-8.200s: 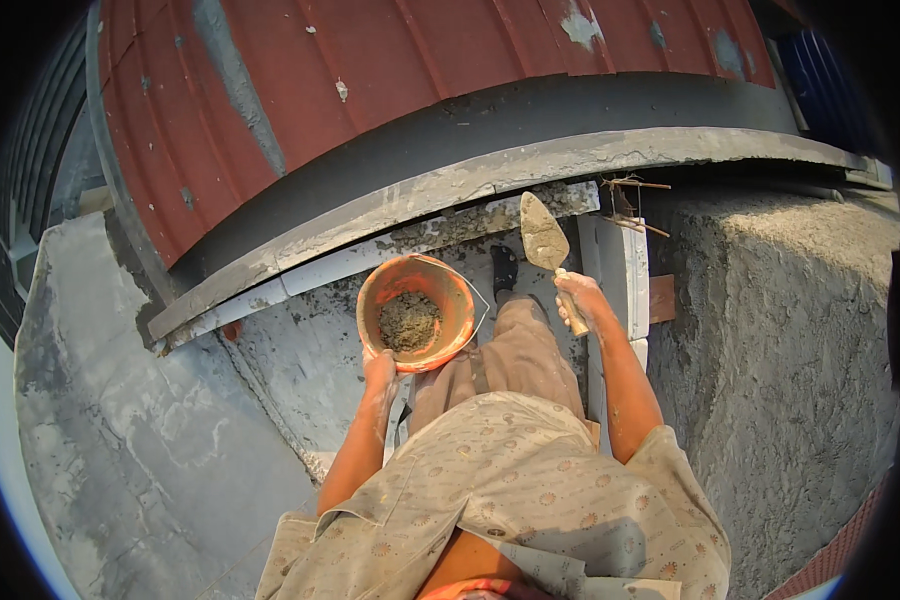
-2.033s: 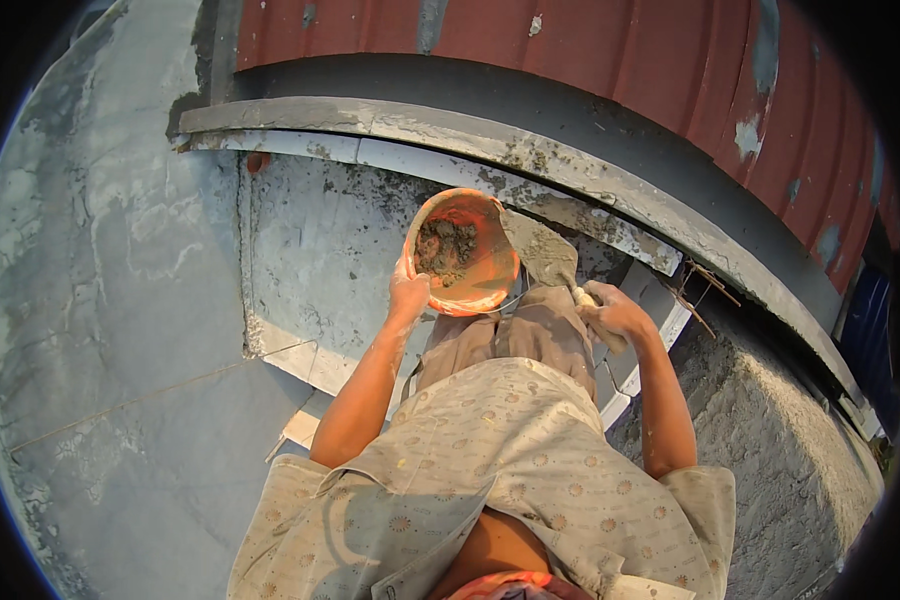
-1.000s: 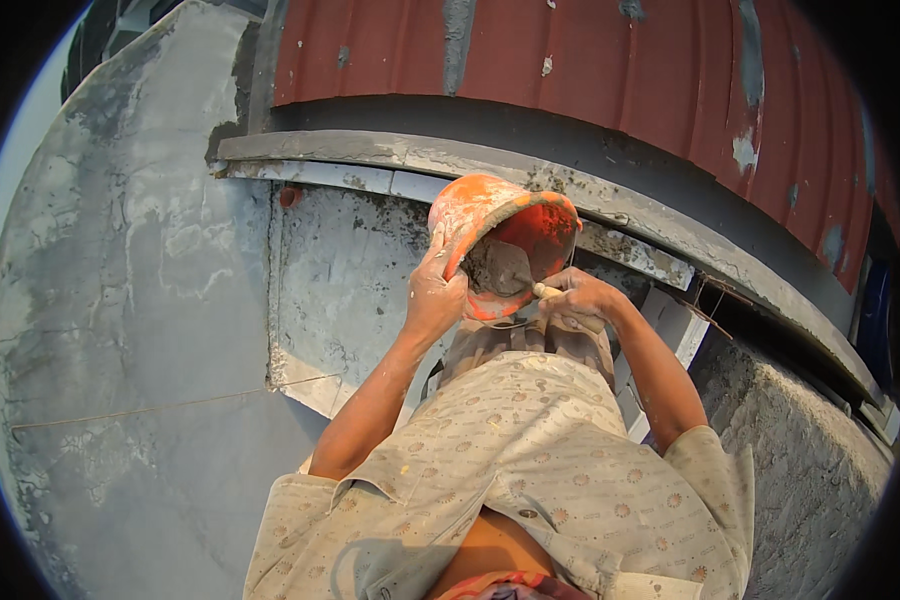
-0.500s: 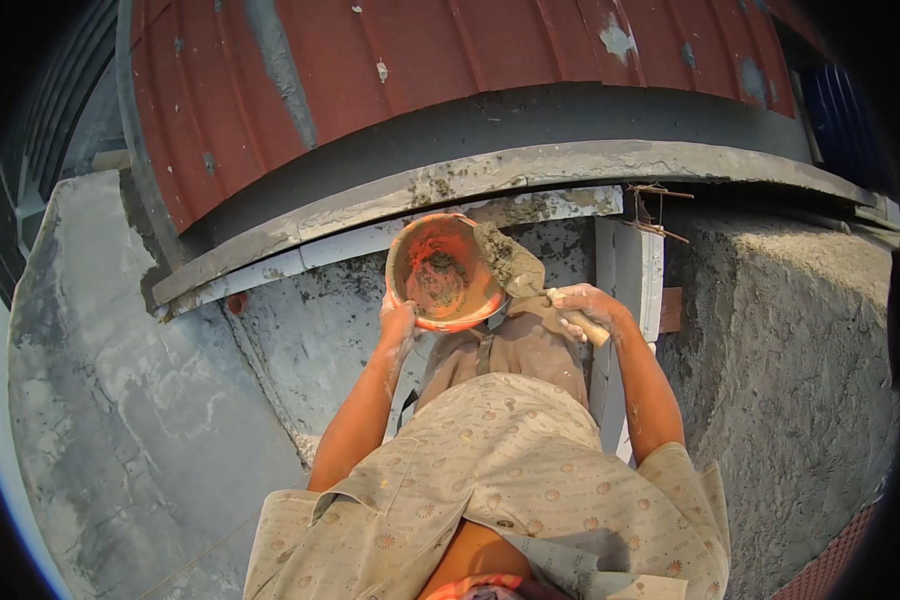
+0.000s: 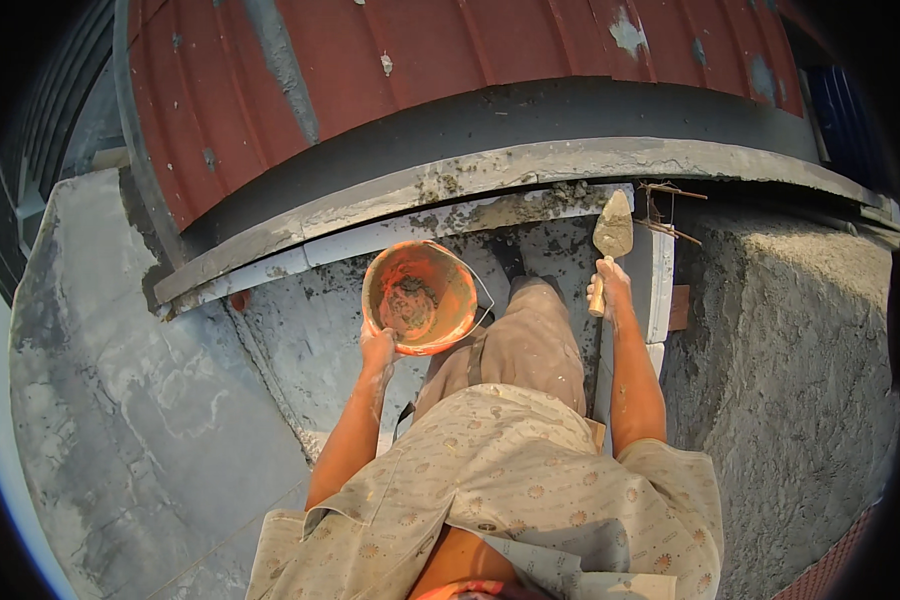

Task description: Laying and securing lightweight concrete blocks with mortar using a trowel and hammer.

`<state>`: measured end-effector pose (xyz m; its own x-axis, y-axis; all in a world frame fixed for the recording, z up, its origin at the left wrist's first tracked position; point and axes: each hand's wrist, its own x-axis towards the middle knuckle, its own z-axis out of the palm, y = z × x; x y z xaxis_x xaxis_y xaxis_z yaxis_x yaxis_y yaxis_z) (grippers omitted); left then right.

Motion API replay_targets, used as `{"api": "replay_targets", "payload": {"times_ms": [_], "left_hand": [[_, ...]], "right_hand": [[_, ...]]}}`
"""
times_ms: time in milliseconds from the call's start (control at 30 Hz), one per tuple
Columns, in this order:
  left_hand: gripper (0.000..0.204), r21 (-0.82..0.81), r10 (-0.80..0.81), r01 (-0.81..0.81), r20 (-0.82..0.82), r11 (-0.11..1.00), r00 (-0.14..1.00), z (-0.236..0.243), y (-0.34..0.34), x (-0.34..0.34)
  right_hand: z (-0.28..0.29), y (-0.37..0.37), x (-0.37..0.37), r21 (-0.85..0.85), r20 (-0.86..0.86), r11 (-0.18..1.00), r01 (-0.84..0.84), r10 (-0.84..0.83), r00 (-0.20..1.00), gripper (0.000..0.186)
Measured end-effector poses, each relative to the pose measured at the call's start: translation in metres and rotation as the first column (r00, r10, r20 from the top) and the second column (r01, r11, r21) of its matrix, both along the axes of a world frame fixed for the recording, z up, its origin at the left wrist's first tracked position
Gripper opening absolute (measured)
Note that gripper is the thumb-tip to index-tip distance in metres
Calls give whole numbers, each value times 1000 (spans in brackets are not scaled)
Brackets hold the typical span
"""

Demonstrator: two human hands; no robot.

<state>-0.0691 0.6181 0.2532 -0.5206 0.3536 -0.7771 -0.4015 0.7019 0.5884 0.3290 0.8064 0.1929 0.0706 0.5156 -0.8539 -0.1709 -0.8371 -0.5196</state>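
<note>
My left hand (image 5: 378,347) grips the near left rim of an orange bucket (image 5: 452,325), which tilts so that its inside shows. Some wet mortar (image 5: 408,305) lies at the bucket's bottom, and a thin wire handle hangs at its right side. In my right hand (image 5: 615,285) is the wooden handle of a trowel (image 5: 613,228), its blade pointing away from me and coated with a thin grey film. The blade is over the right end of a narrow white ledge (image 5: 370,240) that has dark mortar smeared along it.
Beyond the ledge runs a rough concrete edge (image 5: 530,165), with a red ribbed metal roof (image 5: 420,50) behind it. Bare rebar (image 5: 675,190) sticks out near the trowel. A rough cement wall (image 5: 780,350) stands at the right; a grey slab (image 5: 150,400) slopes at the left.
The trowel has moved right and away from the bucket to the ledge's end, and its lump of mortar has left the blade. The bucket has shifted slightly left and nearer.
</note>
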Motion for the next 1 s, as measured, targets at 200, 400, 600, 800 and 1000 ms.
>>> {"api": "replay_targets", "payload": {"times_ms": [200,400,600,800,1000], "left_hand": [[63,-39,8,-8,-17,999,1000,12,-23,-11],[55,-82,43,-47,-46,996,998,11,-53,-21],[54,-41,65,-67,-53,997,996,11,-83,-24],[60,-58,189,-190,-32,980,982,17,-103,-19],[58,-56,284,-286,-44,956,958,12,-125,-9]], "right_hand": [[-39,-27,-112,65,321,963,-261,228,919,20],[-41,-44,-140,107,216,987,116,-137,967,23],[-29,-56,-169,81,226,995,57,-74,971,18],[-21,-77,-217,50,182,939,-341,328,927,23],[-21,-97,-213,274,678,479,-834,518,521,33]]}}
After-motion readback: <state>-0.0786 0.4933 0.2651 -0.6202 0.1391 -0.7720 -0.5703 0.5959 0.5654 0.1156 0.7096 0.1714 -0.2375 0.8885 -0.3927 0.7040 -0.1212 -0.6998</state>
